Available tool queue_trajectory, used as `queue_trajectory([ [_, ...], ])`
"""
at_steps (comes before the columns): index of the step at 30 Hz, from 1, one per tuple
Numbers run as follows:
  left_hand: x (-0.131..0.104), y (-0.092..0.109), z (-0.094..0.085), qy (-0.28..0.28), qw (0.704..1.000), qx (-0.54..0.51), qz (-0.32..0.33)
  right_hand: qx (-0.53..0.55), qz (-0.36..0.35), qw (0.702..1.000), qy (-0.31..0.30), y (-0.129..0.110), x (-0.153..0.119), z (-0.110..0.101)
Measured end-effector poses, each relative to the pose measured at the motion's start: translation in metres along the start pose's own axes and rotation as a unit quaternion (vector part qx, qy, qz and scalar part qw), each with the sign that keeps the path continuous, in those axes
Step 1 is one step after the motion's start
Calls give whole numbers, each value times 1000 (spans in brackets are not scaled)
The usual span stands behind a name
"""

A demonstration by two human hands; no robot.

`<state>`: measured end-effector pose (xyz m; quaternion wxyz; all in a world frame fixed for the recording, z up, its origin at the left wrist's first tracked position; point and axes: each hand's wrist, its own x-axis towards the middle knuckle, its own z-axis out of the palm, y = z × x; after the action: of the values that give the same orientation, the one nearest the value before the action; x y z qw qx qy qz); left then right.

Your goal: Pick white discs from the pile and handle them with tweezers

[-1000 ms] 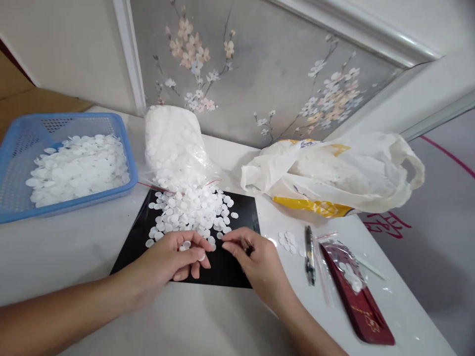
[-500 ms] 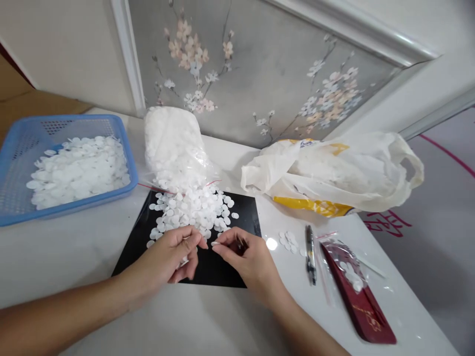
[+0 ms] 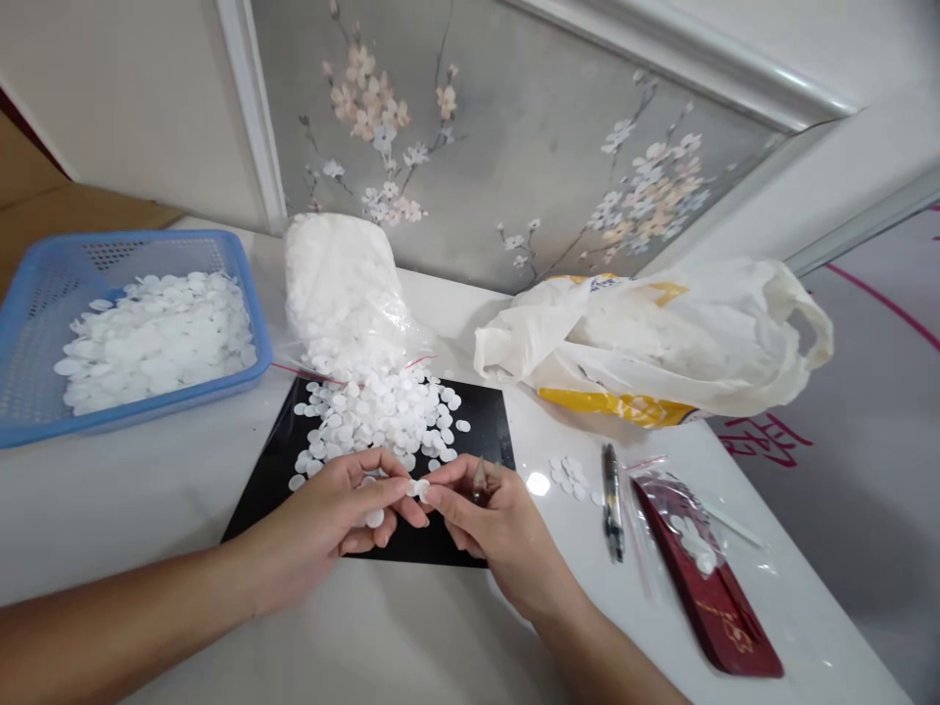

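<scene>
A small white disc sits pinched between the fingertips of both hands, just above the near edge of the black mat. The left hand curls around it with thumb and forefinger nipped on one side, and another disc seems tucked under its lower fingers. The right hand meets it from the other side, fingertips closed on the same disc, with a thin dark tool gripped further back in the hand; what kind of tool it is cannot be told. This looks like the step of working on or separating a single disc, and the next move would call for a steady grip from both hands. Just beyond the fingers lies the loose heap of discs spilled from a clear bag. Far to the left stands a blue basket of discs; to the right lie a pen, a red case and a plastic shopping bag.
</scene>
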<state>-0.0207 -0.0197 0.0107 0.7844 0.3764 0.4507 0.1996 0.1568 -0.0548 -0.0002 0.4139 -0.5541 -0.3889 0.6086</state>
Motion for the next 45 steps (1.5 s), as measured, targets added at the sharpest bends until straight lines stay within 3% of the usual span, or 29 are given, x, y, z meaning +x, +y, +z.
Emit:
queue_trajectory([
  [5, 2, 2, -1, 3, 999, -9, 31, -2, -18, 1000, -3, 1, 0, 0],
  [10, 2, 0, 1, 19, 1000, 10, 18, -72, -68, 995, 13, 3, -3, -2],
  [13, 1, 1, 3, -7, 1000, 14, 14, -168, -163, 972, 33, 6, -5, -3],
  [15, 0, 1, 3, -20, 1000, 20, 12, -217, -227, 949, 10, 7, -5, -3],
  [19, -1, -1, 0, -14, 999, 28, 10, -266, -279, 922, -35, 9, -4, -4],
  [24, 0, -1, 0, -9, 1000, 17, 7, -264, -238, 935, -13, 9, -4, -5],
  [28, 1, 1, 1, -1, 1000, 21, 15, -192, -128, 972, 48, 7, -4, -8],
  [32, 1, 0, 2, 18, 999, 34, 7, -118, -40, 991, 48, -1, -3, -8],
  [40, -2, 1, 6, 22, 999, 28, 9, -113, -35, 993, 19, -1, -4, 1],
  [45, -1, 2, 4, 17, 999, 43, 2, -89, -57, 992, 68, 1, -1, -10],
])
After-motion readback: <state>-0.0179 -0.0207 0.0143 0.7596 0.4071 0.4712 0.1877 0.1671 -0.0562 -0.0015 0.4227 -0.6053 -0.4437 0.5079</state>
